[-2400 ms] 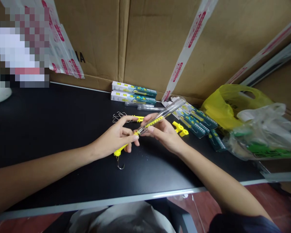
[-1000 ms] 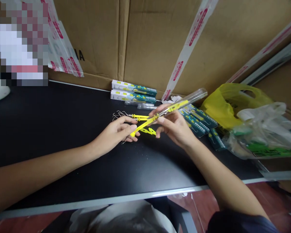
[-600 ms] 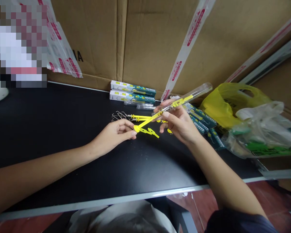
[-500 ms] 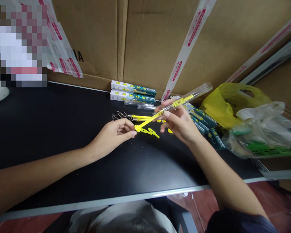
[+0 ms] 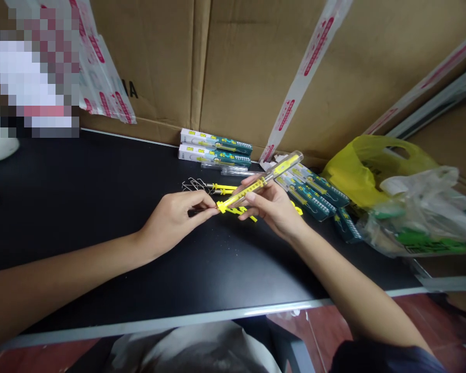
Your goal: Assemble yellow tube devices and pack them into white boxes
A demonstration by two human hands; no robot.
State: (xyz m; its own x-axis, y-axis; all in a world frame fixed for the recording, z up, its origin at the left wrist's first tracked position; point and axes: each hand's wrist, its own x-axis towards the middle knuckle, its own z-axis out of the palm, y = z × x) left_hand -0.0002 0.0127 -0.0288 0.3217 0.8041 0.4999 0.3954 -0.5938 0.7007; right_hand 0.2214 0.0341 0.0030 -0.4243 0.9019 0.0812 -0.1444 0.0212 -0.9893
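Note:
My left hand [image 5: 182, 215] pinches the lower left end of a yellow stick-like tool [image 5: 236, 197] beside its yellow collar. My right hand [image 5: 274, 204] is closed around a clear plastic tube [image 5: 270, 175], which encloses most of the tool and tilts up to the right. Behind my hands, yellow-handled tools [image 5: 223, 187] with bent wire ends [image 5: 194, 184] lie on the black table [image 5: 202, 280]. Small yellow pieces [image 5: 250, 216] are partly hidden under the tube and my right fingers.
Two printed boxes [image 5: 215, 154] lie by the cardboard, with clear tubes [image 5: 238, 170] before them. More boxes [image 5: 314, 194] lie right of my right hand, near a yellow bag [image 5: 351, 171] and a clear bag [image 5: 415, 217]. A white object [image 5: 0, 148] is at far left.
The clear tube has slid down and left over the yellow tool along with my right hand, now covering it nearly to the collar. My left hand keeps its pinch.

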